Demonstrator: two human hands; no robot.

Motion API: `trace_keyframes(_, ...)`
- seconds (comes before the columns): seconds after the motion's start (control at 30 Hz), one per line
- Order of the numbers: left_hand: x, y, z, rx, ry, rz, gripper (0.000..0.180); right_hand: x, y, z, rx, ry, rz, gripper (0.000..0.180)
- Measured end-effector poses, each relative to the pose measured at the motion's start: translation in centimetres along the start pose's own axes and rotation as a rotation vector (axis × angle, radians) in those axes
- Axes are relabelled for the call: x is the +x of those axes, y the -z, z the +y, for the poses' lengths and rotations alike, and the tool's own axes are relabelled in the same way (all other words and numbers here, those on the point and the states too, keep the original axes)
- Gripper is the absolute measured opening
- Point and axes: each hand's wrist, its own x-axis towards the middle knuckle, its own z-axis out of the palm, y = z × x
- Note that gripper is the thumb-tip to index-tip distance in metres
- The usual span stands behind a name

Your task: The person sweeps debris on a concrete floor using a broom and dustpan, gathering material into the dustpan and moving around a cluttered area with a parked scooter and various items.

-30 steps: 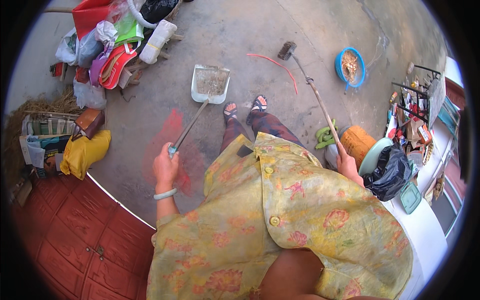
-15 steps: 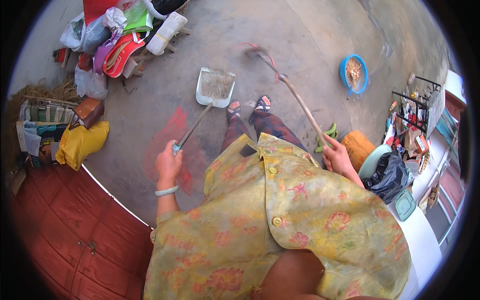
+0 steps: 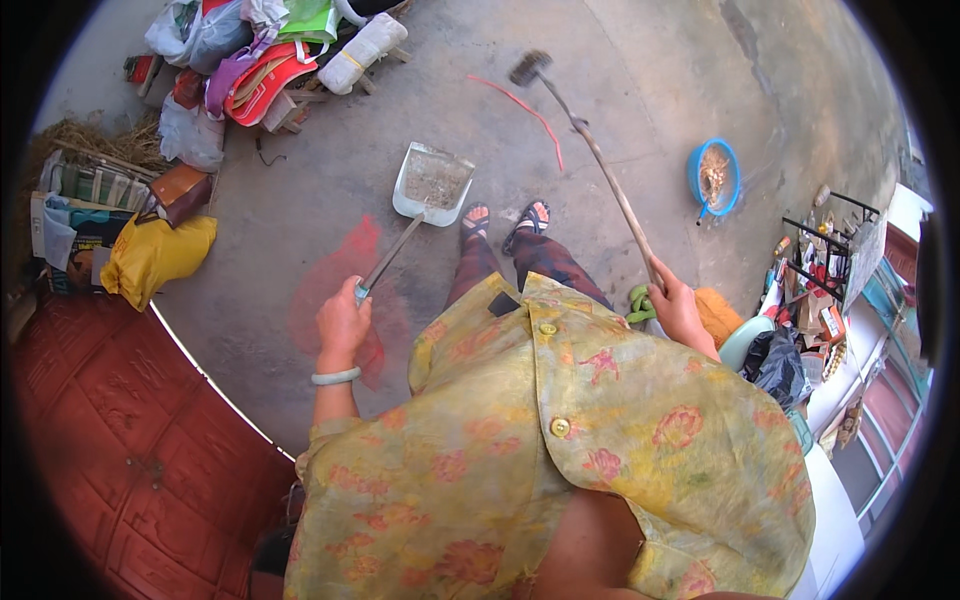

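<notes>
My left hand [image 3: 343,322], with a pale bangle at its wrist, is wrapped round the handle of a white dustpan [image 3: 408,200]. Grey dirt lies in the pan, which rests on the floor ahead of my feet. The fingers of my right hand [image 3: 679,307] close round the wooden stick of a broom [image 3: 612,180]. Its small dark brush head is at the far end, beyond the dustpan and to its right. Between the two, a thin red strip [image 3: 528,107] lies curved on the concrete, apart from the brush.
A blue basin [image 3: 737,180] holding pale scraps stands at the right. Bags and a piled-up stand [image 3: 285,115] occupy the far left, with a yellow bag [image 3: 165,258] nearer. Red doors [image 3: 130,430] are at lower left. Green pods [image 3: 640,303] and a cluttered rack [image 3: 825,265] are at right.
The broom head has swung a little farther away and right, off the red strip, which now lies free on the floor. My left hand keeps the dustpan in nearly the same place.
</notes>
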Motion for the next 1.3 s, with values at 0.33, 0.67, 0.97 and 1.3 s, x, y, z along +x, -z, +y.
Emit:
trace_keyframes(0.33, 0.3, 0.3, -0.8, -0.001, 0.037, -0.019, 0.036, -0.9, 2.8, 2.0, -0.476, -0.046, -0.233, 0.050)
trace_keyframes(0.67, -0.4, -0.3, -1.5, -0.020, 0.050, -0.036, 0.038, 11.6, -8.5, -11.1, 0.923, -0.250, -0.349, 0.052)
trace_keyframes(0.97, -1.0, -1.4, -2.2, -0.046, -0.003, 0.012, 0.037, 10.3, -6.6, -8.5, 0.686, -0.205, -0.238, 0.052)
trace_keyframes(1.3, 0.2, 1.5, 0.6, 0.028, -0.061, -0.028, 0.036, 22.5, -7.4, -5.6, 0.158, -0.054, -0.029, 0.042)
